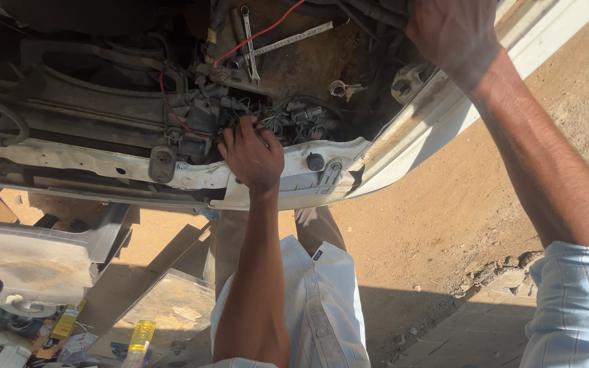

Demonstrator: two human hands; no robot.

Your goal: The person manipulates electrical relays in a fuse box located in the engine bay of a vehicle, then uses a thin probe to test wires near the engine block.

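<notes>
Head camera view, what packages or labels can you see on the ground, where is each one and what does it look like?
Yellow box: bottom left among the clutter, small, flat, yellow with dark print.
White carton: just below the yellow box, small, pale.
Bottle: bottom edge, right of the carton, upright, clear with yellow contents.
Clear plastic sheet: on the cardboard beside the bottle, flat, bearing a pale label.
No screens or signs show.
</notes>
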